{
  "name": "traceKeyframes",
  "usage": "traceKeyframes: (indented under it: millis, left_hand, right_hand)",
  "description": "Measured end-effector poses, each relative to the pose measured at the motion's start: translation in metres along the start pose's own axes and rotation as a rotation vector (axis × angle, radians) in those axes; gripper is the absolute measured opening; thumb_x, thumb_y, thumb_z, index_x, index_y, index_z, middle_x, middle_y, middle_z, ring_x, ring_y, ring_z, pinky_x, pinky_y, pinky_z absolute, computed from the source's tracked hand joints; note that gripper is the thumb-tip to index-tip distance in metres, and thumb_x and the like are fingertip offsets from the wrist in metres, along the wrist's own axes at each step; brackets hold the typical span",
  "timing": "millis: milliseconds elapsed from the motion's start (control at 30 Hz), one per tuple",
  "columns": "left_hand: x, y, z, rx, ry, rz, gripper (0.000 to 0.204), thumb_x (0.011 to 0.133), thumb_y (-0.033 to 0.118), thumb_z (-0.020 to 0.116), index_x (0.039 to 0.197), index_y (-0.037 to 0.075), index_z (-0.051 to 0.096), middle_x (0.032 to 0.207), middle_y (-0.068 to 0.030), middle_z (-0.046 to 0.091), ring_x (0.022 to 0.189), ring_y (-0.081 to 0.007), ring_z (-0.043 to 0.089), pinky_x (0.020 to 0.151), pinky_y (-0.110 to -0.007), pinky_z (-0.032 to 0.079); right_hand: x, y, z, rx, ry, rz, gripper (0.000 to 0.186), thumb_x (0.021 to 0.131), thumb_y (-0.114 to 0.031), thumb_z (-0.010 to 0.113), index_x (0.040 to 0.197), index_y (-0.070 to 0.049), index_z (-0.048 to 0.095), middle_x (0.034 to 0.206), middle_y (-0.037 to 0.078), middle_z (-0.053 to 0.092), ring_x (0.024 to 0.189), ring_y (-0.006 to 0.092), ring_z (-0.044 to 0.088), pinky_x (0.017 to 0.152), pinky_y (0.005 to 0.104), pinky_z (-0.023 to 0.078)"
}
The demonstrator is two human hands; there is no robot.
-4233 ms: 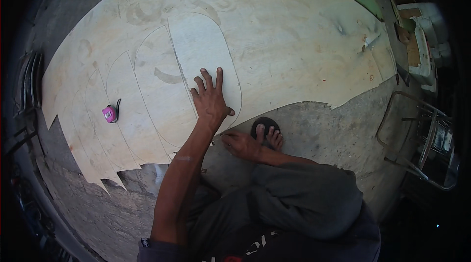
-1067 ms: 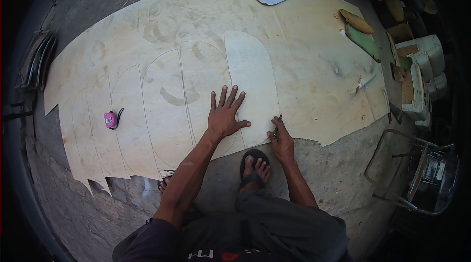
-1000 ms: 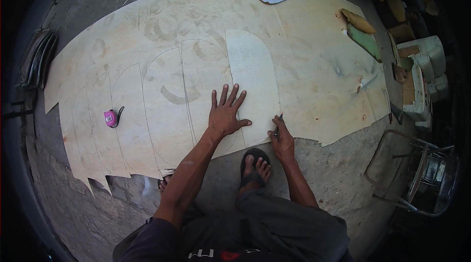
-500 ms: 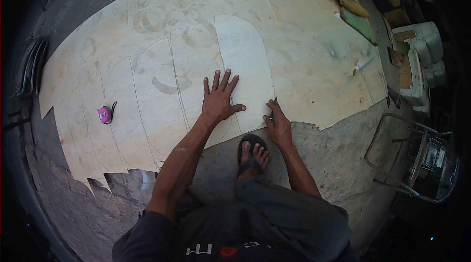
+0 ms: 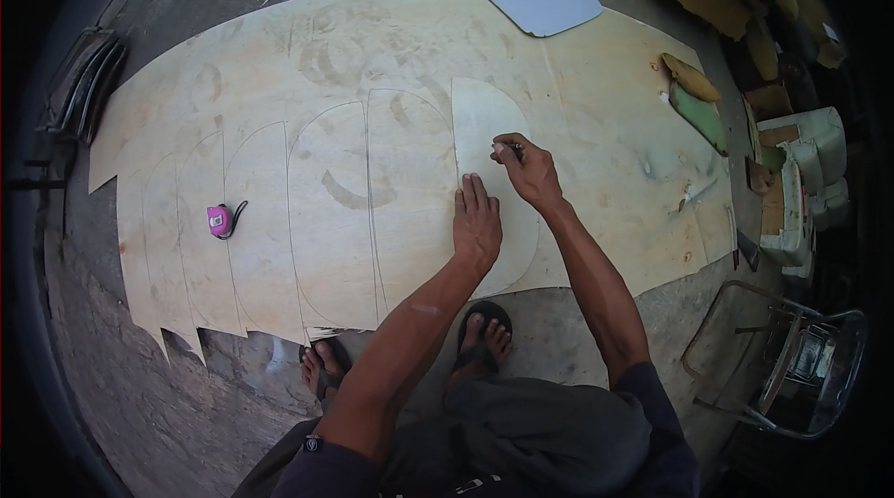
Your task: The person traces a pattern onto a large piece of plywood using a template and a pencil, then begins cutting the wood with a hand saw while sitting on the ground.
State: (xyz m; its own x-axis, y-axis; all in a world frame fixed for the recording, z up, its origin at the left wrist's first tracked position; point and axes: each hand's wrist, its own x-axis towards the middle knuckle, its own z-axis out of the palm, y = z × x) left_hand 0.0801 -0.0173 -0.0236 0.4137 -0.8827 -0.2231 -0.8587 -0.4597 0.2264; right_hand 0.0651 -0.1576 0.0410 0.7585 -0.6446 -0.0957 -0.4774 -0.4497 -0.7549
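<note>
Evidently, the left hand (image 5: pixel 478 232) serves as a weight: it lies flat, fingers straight, side by side and gripping nothing, across the straight left edge of a pale D-shaped board (image 5: pixel 475 111), probably to keep it from sliding. That board rests on a large plywood sheet (image 5: pixel 596 144), at the right end of a row of drawn curved outlines. Farther up, the right hand (image 5: pixel 531 174) sits over the board, its fingers closed in a pinch, apparently on a slim dark pen (image 5: pixel 517 150), though too little shows to be sure. A pink tape measure (image 5: pixel 220 220) (its black strap loose beside it) lies among the outlines, well apart from both hands, perhaps to stay within reach without crowding them.
</note>
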Motion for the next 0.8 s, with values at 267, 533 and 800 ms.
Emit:
traceKeyframes:
  millis: [267, 533, 800]
  left_hand:
    - [0.008, 0.002, -0.003, -0.145, 0.031, -0.077, 0.056, 0.1, 0.019, 0.053, 0.154, 0.01, 0.041, 0.167, -0.0313, 0.016, 0.156, -0.0459, 0.019, 0.123, -0.053, 0.028]
    - [0.009, 0.005, -0.012, -0.141, -0.066, -0.118, 0.067, 0.099, 0.018, 0.055, 0.162, 0.015, 0.032, 0.168, -0.0301, 0.015, 0.156, -0.0462, 0.018, 0.124, -0.054, 0.025]
    - [0.009, 0.005, -0.017, -0.148, -0.096, -0.121, 0.07, 0.098, 0.016, 0.056, 0.162, 0.014, 0.029, 0.168, -0.0302, 0.013, 0.156, -0.0466, 0.017, 0.124, -0.056, 0.024]
  right_hand:
    - [0.103, -0.019, 0.039, -0.338, -0.312, -0.132, 0.036, 0.101, -0.035, 0.06, 0.107, -0.002, 0.074, 0.086, 0.017, 0.074, 0.084, 0.0325, 0.072, 0.079, 0.0421, 0.054]
    - [0.098, -0.01, 0.044, -0.486, -0.4, -0.451, 0.03, 0.1, -0.028, 0.062, 0.104, -0.001, 0.073, 0.086, 0.02, 0.072, 0.086, 0.0372, 0.07, 0.082, 0.0474, 0.054]
    - [0.15, -0.016, 0.052, -0.536, -0.302, -0.397, 0.025, 0.101, -0.024, 0.062, 0.101, 0.0, 0.071, 0.084, 0.022, 0.072, 0.082, 0.0387, 0.07, 0.077, 0.0489, 0.055]
